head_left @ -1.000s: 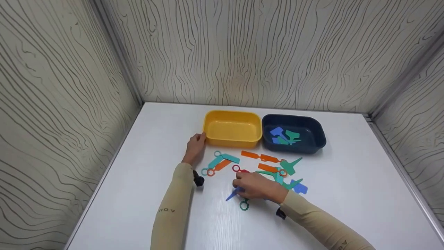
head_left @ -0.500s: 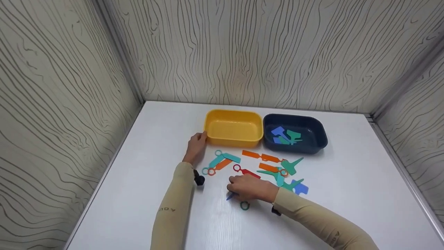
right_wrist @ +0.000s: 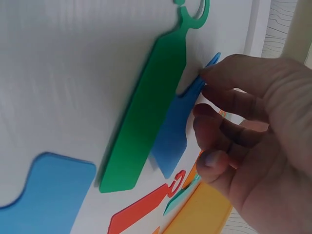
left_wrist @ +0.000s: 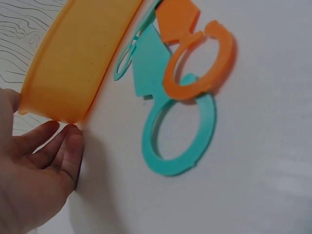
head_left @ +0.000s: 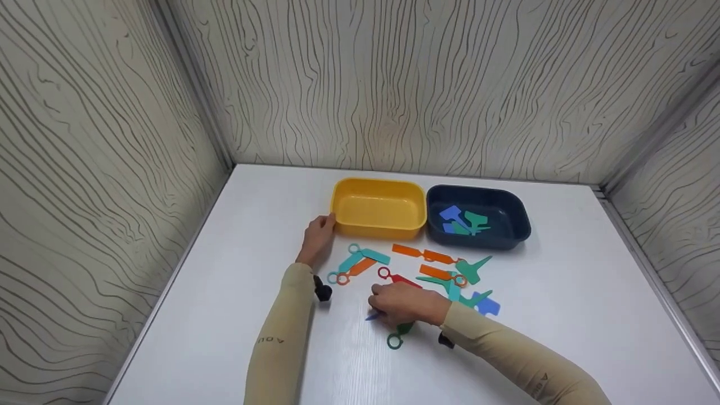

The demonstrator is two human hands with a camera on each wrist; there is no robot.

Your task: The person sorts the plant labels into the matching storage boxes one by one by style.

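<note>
As blue tag (right_wrist: 173, 134) is pinched by right hand (head_left: 402, 302), left hand (head_left: 318, 237) loosely open against yellow box (head_left: 378, 232), pickup seems in hand; lift called for.

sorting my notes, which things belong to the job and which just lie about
Likely job things:
right hand, pinching blue tag
left hand, touching yellow tray
navy tray, holding tags

Lying loose, perhaps for later:
green tags
red tag
orange tags
teal tags
another blue tag

Tags (head_left: 436, 272) lie on the table (head_left: 214, 315) before two adjacent bins (head_left: 378, 231), and inside the right bin (head_left: 478, 241).
</note>
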